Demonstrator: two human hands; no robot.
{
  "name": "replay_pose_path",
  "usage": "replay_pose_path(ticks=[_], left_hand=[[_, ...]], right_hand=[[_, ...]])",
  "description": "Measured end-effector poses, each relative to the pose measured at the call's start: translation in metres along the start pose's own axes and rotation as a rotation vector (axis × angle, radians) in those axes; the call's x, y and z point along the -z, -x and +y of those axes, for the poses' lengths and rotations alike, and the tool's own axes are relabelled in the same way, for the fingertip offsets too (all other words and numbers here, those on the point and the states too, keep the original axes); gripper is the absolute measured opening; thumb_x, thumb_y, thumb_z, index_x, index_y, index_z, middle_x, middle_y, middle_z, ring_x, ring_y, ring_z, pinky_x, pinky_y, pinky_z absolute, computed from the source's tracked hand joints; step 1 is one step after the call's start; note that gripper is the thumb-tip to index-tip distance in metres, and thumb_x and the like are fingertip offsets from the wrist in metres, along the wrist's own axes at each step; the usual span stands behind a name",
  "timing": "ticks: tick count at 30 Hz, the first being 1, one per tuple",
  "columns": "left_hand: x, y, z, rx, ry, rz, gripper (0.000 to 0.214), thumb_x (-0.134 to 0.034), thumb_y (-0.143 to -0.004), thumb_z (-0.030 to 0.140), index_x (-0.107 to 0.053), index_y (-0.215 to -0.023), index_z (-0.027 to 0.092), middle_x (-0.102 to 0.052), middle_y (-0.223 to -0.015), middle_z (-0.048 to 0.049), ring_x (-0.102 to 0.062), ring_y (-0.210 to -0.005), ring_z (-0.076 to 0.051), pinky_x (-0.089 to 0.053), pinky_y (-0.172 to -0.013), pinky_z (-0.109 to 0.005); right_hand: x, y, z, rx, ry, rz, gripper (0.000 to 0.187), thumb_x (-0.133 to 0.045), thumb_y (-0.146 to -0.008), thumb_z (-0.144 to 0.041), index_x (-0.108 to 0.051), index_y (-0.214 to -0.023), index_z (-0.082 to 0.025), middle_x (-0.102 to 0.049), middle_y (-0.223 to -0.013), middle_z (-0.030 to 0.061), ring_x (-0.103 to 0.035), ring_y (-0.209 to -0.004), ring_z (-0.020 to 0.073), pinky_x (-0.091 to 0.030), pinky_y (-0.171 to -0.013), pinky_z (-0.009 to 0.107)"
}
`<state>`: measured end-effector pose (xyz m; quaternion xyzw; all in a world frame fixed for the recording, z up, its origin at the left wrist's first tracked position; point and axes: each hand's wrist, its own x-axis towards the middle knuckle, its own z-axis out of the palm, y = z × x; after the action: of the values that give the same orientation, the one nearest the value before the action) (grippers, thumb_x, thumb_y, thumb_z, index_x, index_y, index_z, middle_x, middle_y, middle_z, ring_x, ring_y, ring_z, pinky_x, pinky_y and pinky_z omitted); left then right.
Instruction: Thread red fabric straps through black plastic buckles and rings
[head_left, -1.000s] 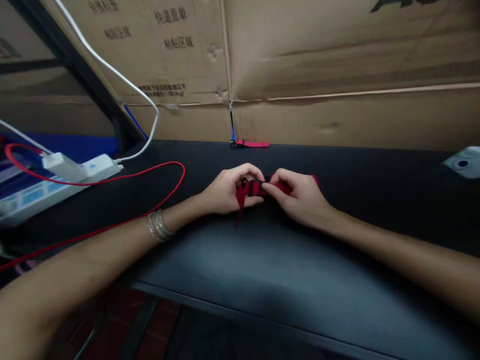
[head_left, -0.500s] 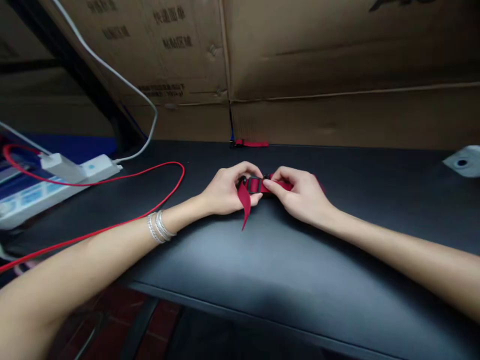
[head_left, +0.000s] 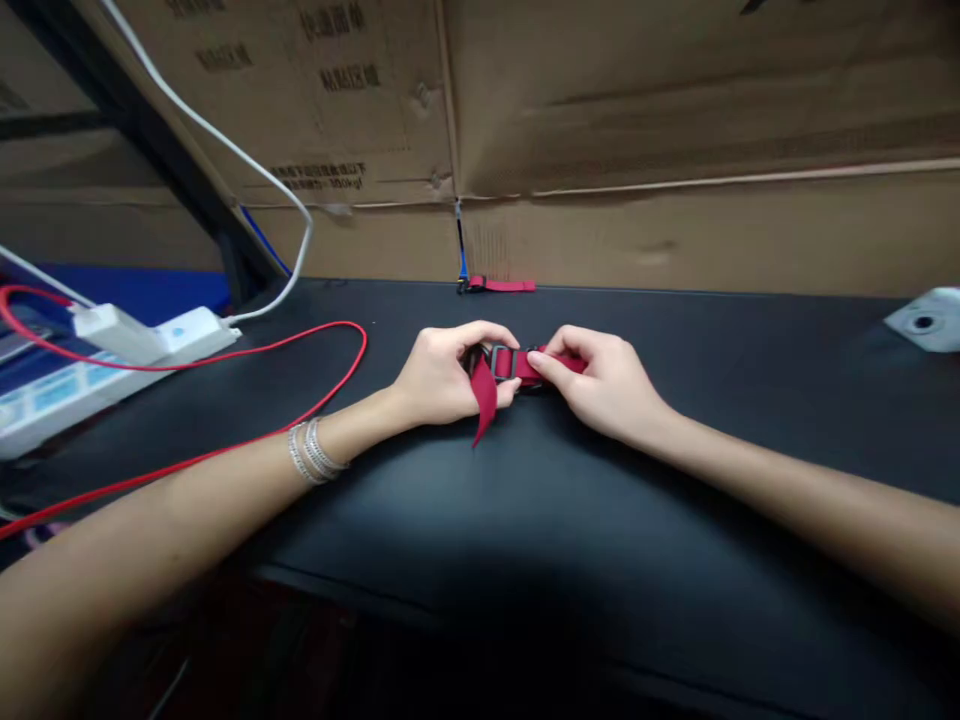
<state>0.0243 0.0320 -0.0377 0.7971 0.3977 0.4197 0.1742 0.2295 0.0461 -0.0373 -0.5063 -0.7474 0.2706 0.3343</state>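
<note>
**2 hands pinch a red strap at its buckle**

Nearest us, silver bangles (head_left: 316, 452) circle the left wrist. The left hand (head_left: 442, 378) curls, thumb and fingers pinching a red woven webbing strap (head_left: 526, 364) beside a dark rectangular buckle (head_left: 502, 362). The right hand (head_left: 607, 392) pinches the same strap from the other side. Both hold it above a matte black tabletop (head_left: 570, 520). The webbing already runs through the buckle, but 1 loose tail (head_left: 484, 402) still hangs free. Farther off, a second red strap (head_left: 501, 285) lies untouched at the table's far edge, against a corrugated cardboard sheet (head_left: 675, 110).
</note>
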Motion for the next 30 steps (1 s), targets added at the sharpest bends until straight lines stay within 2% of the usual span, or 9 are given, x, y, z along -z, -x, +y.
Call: replay_pose_path(ticks=[4, 12, 16, 21, 30], left_hand=[[0.0012, 0.0004, 0.0002, -0.027, -0.042, 0.005, 0.033, -0.079, -0.072, 0.027, -0.074, -0.101, 0.012, -0.065, -0.066, 0.0022, -0.050, -0.054, -0.006, -0.041, -0.055, -0.018], [0.0059, 0.0019, -0.0051, -0.063, -0.189, -0.065, 0.034, -0.080, -0.078, 0.040, -0.075, -0.102, 0.016, -0.062, -0.064, 0.0043, -0.041, -0.050, -0.005, -0.034, -0.053, -0.018], [0.0065, 0.0006, -0.0058, -0.017, -0.174, -0.117, 0.036, -0.080, -0.077, 0.039, -0.070, -0.102, 0.017, -0.060, -0.065, 0.0063, -0.048, -0.051, -0.006, -0.038, -0.055, -0.018], [0.0060, -0.0004, -0.0061, -0.038, -0.145, -0.147, 0.034, -0.078, -0.077, 0.037, -0.065, -0.102, 0.018, -0.069, -0.082, 0.0023, -0.064, -0.068, -0.009, -0.046, -0.067, -0.018], [0.0038, 0.0004, -0.0041, -0.065, -0.244, -0.087, 0.032, -0.078, -0.075, 0.034, -0.067, -0.101, 0.018, -0.065, -0.072, 0.0055, -0.057, -0.059, -0.007, -0.043, -0.063, -0.017]], right_hand=[[0.0009, -0.0007, 0.0008, 0.010, 0.012, -0.004, 0.028, -0.061, -0.086, -0.039, -0.064, -0.072, -0.015, -0.068, -0.071, 0.0030, -0.053, -0.065, 0.0105, -0.034, -0.063, 0.024], [0.0020, -0.0011, 0.0012, 0.040, 0.025, -0.004, 0.029, -0.062, -0.084, -0.038, -0.060, -0.068, -0.015, -0.062, -0.065, 0.0015, -0.047, -0.060, 0.0093, -0.032, -0.060, 0.023], [0.0015, -0.0009, 0.0032, 0.050, 0.021, -0.010, 0.029, -0.061, -0.084, -0.039, -0.059, -0.068, -0.015, -0.062, -0.066, 0.0016, -0.047, -0.061, 0.0093, -0.032, -0.061, 0.023], [0.0014, 0.0000, 0.0033, 0.074, 0.017, -0.011, 0.030, -0.061, -0.084, -0.040, -0.059, -0.068, -0.015, -0.060, -0.064, 0.0011, -0.044, -0.060, 0.0087, -0.031, -0.060, 0.022], [0.0007, 0.0003, -0.0006, -0.018, 0.033, -0.010, 0.028, -0.062, -0.085, -0.039, -0.060, -0.070, -0.015, -0.062, -0.067, 0.0014, -0.047, -0.061, 0.0097, -0.032, -0.061, 0.024]])
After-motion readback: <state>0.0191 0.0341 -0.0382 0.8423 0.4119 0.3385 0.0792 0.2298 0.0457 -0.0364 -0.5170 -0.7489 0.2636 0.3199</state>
